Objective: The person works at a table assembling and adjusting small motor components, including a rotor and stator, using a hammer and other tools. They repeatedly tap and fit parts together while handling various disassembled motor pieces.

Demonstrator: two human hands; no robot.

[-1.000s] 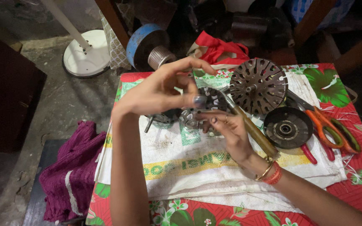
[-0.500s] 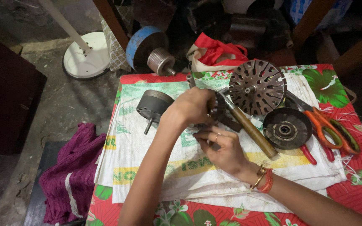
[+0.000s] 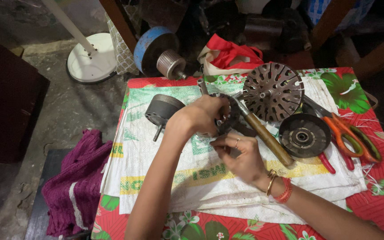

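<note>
My left hand [image 3: 203, 116] is clasped over a dark metal motor stator [image 3: 230, 119], which rests on a white woven sack [image 3: 156, 173] spread over the table. My right hand [image 3: 241, 156], with a ring and bangles, pinches the stator's near edge with its fingertips. What is between those fingertips is hidden. A wooden-handled tool [image 3: 268, 138] lies diagonally just right of both hands. A grey cylindrical rotor [image 3: 162, 111] with a shaft lies on the sack left of my left hand.
A round slotted metal cover [image 3: 273, 91] and a black round end cap [image 3: 304, 135] lie to the right, with orange-handled scissors [image 3: 354, 133] and red-handled pliers [image 3: 327, 163] beyond. A red bag [image 3: 233, 54] sits at the back; a purple cloth [image 3: 76, 178] lies at the left.
My left hand, held spread open above the stator a second ago, has come down and closed over it. My right hand has stayed at the stator's near edge.
</note>
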